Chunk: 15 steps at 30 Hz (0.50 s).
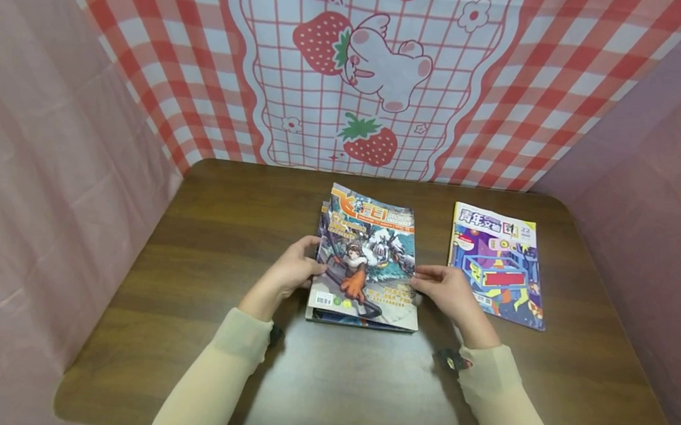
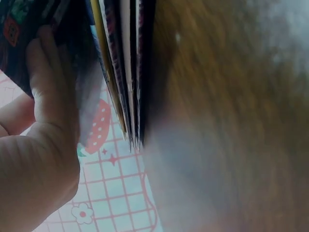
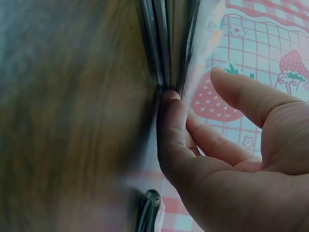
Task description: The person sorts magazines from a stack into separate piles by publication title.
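A magazine with an orange title and a figure in an orange outfit (image 1: 367, 257) tops a small stack of magazines (image 1: 337, 317) at the table's middle. My left hand (image 1: 288, 270) grips its left side, thumb over the cover. In the left wrist view, that magazine (image 2: 17, 36) stands apart from the stack's edges (image 2: 128, 72), with fingers between them. On the other side, my right hand (image 1: 450, 294) touches the stack's right edge. The right wrist view shows its fingertips (image 3: 171, 99) against the stacked edges (image 3: 166, 43), thumb held away.
A purple-covered magazine (image 1: 499, 268) lies flat on the brown wooden table (image 1: 204, 251), right of my right hand. Behind the table hangs a red-checked strawberry cloth (image 1: 371, 126). Pink curtains (image 1: 49, 165) flank both sides.
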### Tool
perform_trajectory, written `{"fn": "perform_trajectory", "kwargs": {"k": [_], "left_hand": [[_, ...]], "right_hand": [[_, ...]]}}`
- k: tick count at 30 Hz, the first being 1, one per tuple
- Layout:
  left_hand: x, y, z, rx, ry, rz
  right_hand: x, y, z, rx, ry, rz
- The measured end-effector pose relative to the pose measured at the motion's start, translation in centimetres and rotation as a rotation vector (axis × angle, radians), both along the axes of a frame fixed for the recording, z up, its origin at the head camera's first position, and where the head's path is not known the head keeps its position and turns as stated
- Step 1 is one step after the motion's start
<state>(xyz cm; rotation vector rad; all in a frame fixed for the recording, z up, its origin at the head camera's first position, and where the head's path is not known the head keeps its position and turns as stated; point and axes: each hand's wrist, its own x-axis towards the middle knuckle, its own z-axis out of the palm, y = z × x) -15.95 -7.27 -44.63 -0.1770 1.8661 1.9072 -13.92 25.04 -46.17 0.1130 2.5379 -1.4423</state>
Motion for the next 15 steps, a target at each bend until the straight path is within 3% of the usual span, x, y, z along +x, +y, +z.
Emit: {"fn": "perform_trajectory", "kwargs": {"k": [9, 15], "left_hand": [[0.2, 0.0, -0.1, 0.122, -0.031, 0.029], [0.1, 0.1, 0.1, 0.147, -0.034, 0.021]], "right_hand": [[-0.2, 0.9, -0.7, -0.030, -0.017, 0.022], [-0.4, 1.4, -0.3, -0.057, -0.069, 0.016]]}}
